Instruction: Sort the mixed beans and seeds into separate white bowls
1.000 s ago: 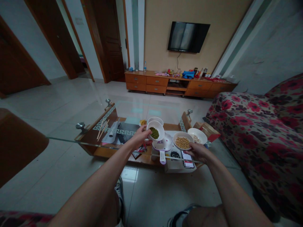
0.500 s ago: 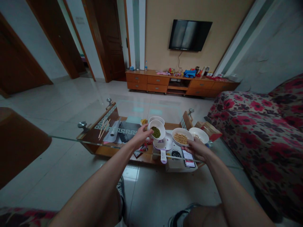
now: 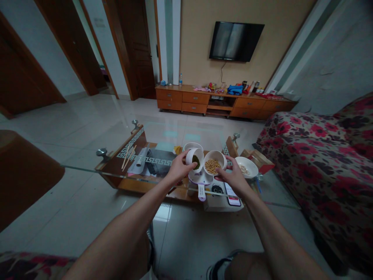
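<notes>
My left hand (image 3: 181, 167) grips a small white bowl (image 3: 189, 156), tilted to the right, with green beans (image 3: 196, 162) inside. A second white bowl (image 3: 219, 156), holding tan soybeans (image 3: 212, 167), is gripped at its right side by my right hand (image 3: 231, 173) and tips toward the left. The two bowls are side by side, rims close together. Below them is a white strainer (image 3: 201, 178) with a lavender handle (image 3: 201, 192). Behind the left bowl sits another white bowl (image 3: 193, 145), its contents hidden.
A white dish (image 3: 251, 168) with pale pieces stands on the glass table (image 3: 157, 136) at right. Chopsticks (image 3: 129, 157) lie at left. A phone (image 3: 232, 195) and a white box (image 3: 217, 206) are near the front edge. A flowered sofa (image 3: 309, 155) borders the right.
My right hand has lifted the soybean bowl and moved it left, beside the green bean bowl. The left bowl has tilted further to the right.
</notes>
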`<state>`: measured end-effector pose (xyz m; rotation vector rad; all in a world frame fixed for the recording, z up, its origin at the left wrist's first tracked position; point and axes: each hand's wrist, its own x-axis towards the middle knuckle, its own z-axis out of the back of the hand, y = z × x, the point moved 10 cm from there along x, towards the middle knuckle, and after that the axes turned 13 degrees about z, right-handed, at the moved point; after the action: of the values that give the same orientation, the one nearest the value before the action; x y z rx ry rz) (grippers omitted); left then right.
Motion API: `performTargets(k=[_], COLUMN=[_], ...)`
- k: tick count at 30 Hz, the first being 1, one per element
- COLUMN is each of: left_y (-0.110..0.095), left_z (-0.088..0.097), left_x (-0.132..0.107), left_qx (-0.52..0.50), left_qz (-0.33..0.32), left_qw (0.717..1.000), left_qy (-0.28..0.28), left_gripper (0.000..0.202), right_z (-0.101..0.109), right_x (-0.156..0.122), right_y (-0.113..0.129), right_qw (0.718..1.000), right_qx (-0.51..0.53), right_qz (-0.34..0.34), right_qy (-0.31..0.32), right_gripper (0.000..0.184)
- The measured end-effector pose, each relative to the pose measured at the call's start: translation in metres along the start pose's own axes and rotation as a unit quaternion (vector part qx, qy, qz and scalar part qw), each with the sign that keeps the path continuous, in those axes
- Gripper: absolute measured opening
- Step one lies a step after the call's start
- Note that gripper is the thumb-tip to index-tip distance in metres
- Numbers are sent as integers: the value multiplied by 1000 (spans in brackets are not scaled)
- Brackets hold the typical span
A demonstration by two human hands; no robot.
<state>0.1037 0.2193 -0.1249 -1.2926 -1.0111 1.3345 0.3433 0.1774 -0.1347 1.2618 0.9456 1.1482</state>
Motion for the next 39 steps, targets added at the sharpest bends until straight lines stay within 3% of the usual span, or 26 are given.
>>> performTargets(k=[6, 14, 19, 25, 34, 39], left_y=[-15, -22, -25, -24, -26, -27], left_z=[1, -3, -8, -9, -7, -10], left_x=[-4, -7, -10, -10, -10, -13], left_qx=[40, 102, 139, 137, 175, 186], left_qz=[-72, -140, -169, -161, -201, -212], left_qw=[996, 985, 976, 977, 964, 959], left_qy=[-15, 2, 22, 28, 12, 24], left_gripper=[69, 74, 73, 69, 74, 74], right_z=[-5, -16, -25, -31, -36, -36], right_x=[3, -7, -12, -18, -20, -21], right_y=[16, 45, 46, 48, 47, 48], right_qw=[983, 922, 905, 902, 899, 877], right_qx=[-138, -291, -320, -311, -300, -330], right_qz=[117, 256, 279, 291, 305, 335], right_qy=[22, 25, 41, 65, 92, 95], right_gripper=[84, 73, 72, 73, 71, 74])
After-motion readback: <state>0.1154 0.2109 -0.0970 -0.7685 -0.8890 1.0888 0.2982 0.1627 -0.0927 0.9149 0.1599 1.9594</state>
